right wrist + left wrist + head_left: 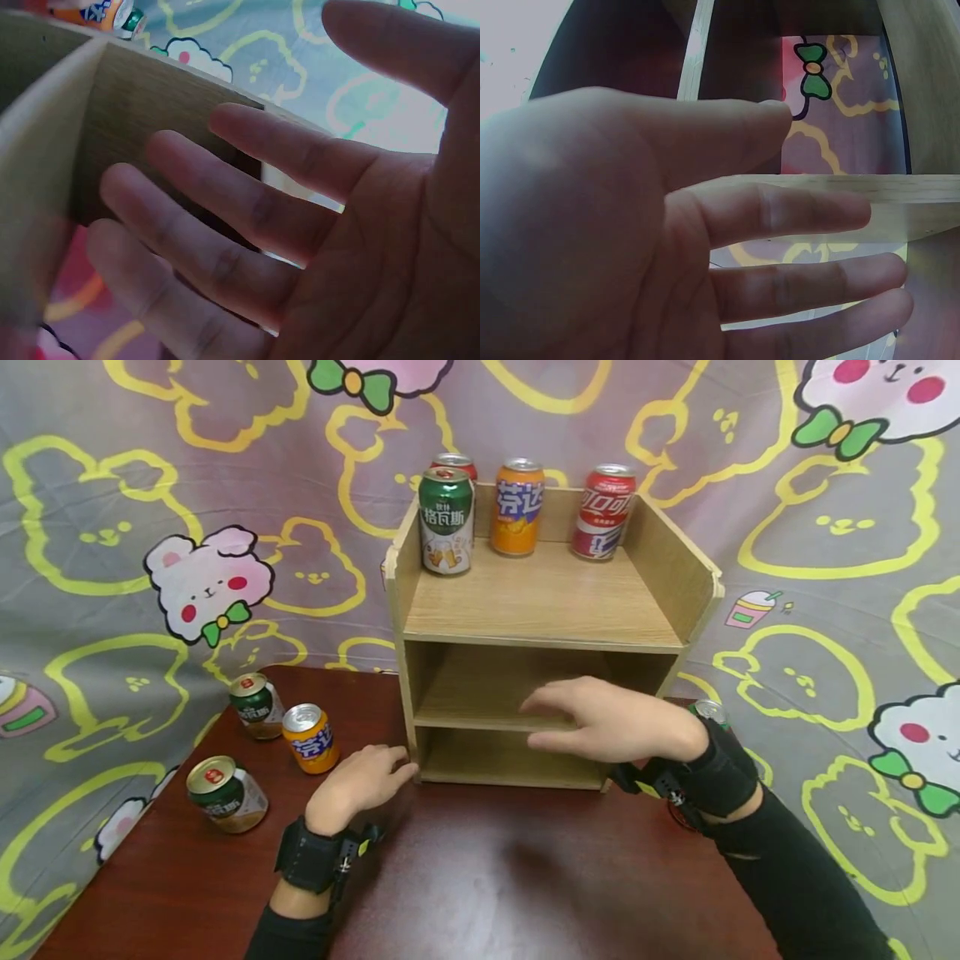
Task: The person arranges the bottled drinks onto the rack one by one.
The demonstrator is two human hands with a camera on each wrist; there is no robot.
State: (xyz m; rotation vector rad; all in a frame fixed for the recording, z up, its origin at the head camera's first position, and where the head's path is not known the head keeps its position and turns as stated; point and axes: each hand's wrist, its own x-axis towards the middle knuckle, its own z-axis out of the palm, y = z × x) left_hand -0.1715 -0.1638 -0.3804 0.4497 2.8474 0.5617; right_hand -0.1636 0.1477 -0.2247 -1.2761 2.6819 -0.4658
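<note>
My left hand (362, 785) hovers over the table by the shelf's front left corner, fingers extended and holding nothing. In the left wrist view its fingers (810, 274) are spread in front of the shelf boards. My right hand (600, 722) is raised before the middle compartment of the wooden shelf (540, 606), also holding nothing; its fingers (202, 259) lie apart, fairly straight. On the shelf's top stand a green-and-white can (447, 527), a red can (456, 460) mostly hidden behind it, an orange soda can (517, 510) and a red cola can (603, 514).
Left of the shelf, an orange can (311, 742) and two green cans, one farther back (257, 708) and one nearer (228, 797), stand on the dark red table (465, 885). Another can (711, 712) shows behind my right wrist. A patterned cloth (300, 468) hangs behind.
</note>
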